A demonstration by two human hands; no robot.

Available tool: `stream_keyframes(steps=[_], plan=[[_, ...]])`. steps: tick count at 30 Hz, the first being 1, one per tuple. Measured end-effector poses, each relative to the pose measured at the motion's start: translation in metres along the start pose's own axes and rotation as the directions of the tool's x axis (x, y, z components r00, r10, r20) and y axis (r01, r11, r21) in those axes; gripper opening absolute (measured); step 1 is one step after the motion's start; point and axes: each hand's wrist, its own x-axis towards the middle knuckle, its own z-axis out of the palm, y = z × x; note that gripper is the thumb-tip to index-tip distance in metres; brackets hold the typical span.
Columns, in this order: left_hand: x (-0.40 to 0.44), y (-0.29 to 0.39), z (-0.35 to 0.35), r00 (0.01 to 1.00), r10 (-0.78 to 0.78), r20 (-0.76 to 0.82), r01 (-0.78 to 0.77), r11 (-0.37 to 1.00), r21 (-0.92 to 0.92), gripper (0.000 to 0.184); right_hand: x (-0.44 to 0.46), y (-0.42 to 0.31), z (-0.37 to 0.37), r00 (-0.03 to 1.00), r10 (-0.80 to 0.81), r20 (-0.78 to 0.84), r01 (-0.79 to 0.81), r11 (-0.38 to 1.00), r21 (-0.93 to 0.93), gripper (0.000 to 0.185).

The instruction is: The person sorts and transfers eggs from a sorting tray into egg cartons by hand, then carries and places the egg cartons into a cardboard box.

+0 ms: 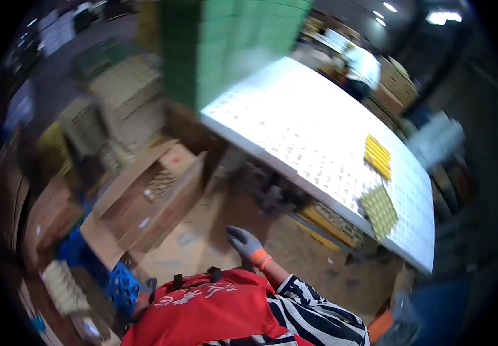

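My right hand (244, 242), in a grey glove with an orange cuff, hangs over the brown floor in front of my red apron. Its fingers look stretched out, and nothing shows in it. At the apron's left side, my left hand (147, 286) is mostly hidden and blurred; its fingers cannot be made out. Near it are a blue plastic crate (121, 284) and an open cardboard box (165, 222) with an egg tray (161, 183) inside. On the bright white table (324, 109) lie a yellow egg tray (378, 157) and a grey-green egg tray (378, 212).
A tall green stack (243, 43) rises behind the table's left end. Stacked egg trays (125, 95) stand at the left, and more cartons (53, 216) sit below them. A person (361, 66) is beyond the table. A yellow-edged shelf (312, 230) lies under it.
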Motion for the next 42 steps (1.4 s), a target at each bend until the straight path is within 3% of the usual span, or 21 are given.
stream_keyframes(steps=[4,6,7,9,10,12,14,16,18,19,20,21,23,24,26,28,32,37,39,41,42], plan=[[0.059,0.067,0.072,0.989,-0.097,0.113,0.104,0.993,-0.061,0.035,0.017,0.017,-0.153,0.943,-0.179,-0.282,0.089,0.949,-0.302,0.045],[0.095,0.11,0.114,0.979,-0.072,0.193,0.081,0.996,-0.039,0.036,0.013,0.058,-0.244,0.809,-0.324,-0.491,0.068,0.88,-0.469,0.048],[0.111,0.131,0.135,0.972,-0.047,0.229,0.055,0.998,-0.027,0.036,0.003,0.082,-0.289,0.691,-0.263,-0.673,-0.109,0.883,-0.456,0.051],[0.152,0.163,0.176,0.952,0.043,0.304,-0.039,0.999,-0.021,0.037,-0.01,0.138,-0.372,0.283,-0.195,-0.939,-0.352,0.89,-0.291,0.058],[0.175,0.179,0.197,0.933,0.108,0.343,-0.103,0.994,-0.033,0.037,-0.023,0.181,-0.42,0.105,-0.103,-0.989,-0.281,0.951,-0.129,0.066],[0.192,0.246,0.223,0.902,0.202,0.383,-0.141,0.973,-0.181,0.037,-0.069,0.212,-0.502,-0.075,-0.177,-0.981,-0.627,0.774,-0.092,0.072],[0.181,0.357,0.226,0.888,0.266,0.375,-0.205,0.959,-0.196,0.035,-0.105,0.236,-0.543,-0.263,-0.154,-0.952,-0.896,0.404,0.183,0.071],[0.183,0.418,0.236,0.873,0.328,0.361,-0.341,0.94,-0.03,0.034,-0.143,0.285,-0.566,-0.442,0.067,-0.895,-0.778,0.467,0.419,0.063],[0.191,0.443,0.252,0.833,0.338,0.439,-0.388,0.921,0.028,0.032,-0.194,0.38,-0.573,-0.249,0.512,-0.822,-0.077,0.836,0.543,0.06],[0.192,0.469,0.258,0.833,0.272,0.482,-0.331,0.943,0.04,0.032,-0.203,0.398,-0.575,-0.119,0.461,-0.88,-0.307,0.825,0.474,0.062],[0.184,0.48,0.252,0.845,0.196,0.497,-0.256,0.965,0.054,0.032,-0.226,0.405,-0.571,-0.041,0.508,-0.86,-0.184,0.843,0.506,0.053],[0.204,0.446,0.268,0.77,0.375,0.516,-0.495,0.861,0.113,0.035,-0.245,0.415,-0.574,0.088,0.407,-0.909,-0.241,0.894,0.377,0.051],[0.175,0.541,0.274,0.792,0.241,0.561,-0.367,0.922,0.122,0.037,-0.288,0.438,-0.579,0.34,0.169,-0.925,-0.256,0.963,0.081,0.048],[0.194,0.509,0.305,0.731,0.441,0.521,-0.474,0.877,-0.076,0.039,-0.236,0.314,-0.583,0.334,0.225,-0.915,-0.311,0.943,0.118,0.043],[0.2,0.517,0.336,0.708,0.453,0.541,-0.456,0.879,-0.14,0.041,-0.18,0.194,-0.577,-0.002,0.446,-0.895,-0.333,0.844,0.421,0.042],[0.18,0.59,0.321,0.676,0.423,0.603,-0.451,0.885,-0.115,0.039,-0.145,0.196,-0.579,0.172,0.483,-0.859,-0.235,0.867,0.44,0.049],[0.184,0.616,0.332,0.679,0.542,0.495,-0.332,0.828,-0.451,0.04,-0.122,0.191,-0.57,0.388,0.509,-0.768,-0.078,0.849,0.523,0.069],[0.166,0.61,0.268,0.803,0.494,0.333,0.002,0.557,-0.831,0.046,0.067,0.116,-0.464,0.766,0.081,-0.638,0.079,0.973,0.218,0.051],[0.156,0.592,0.219,0.916,0.373,0.151,-0.017,0.41,-0.912,0.05,0.133,0.083,-0.411,0.855,-0.034,-0.517,0.185,0.952,0.243,0.05],[0.149,0.584,0.167,0.965,0.145,-0.219,-0.258,0.374,-0.891,0.061,0.193,0.048,-0.358,0.92,-0.106,-0.376,0.228,0.928,0.295,0.051],[0.161,0.554,0.144,0.922,0.062,-0.383,-0.33,0.644,-0.69,0.066,0.216,0.029,-0.333,0.946,-0.136,-0.295,0.226,0.928,0.297,0.051]])
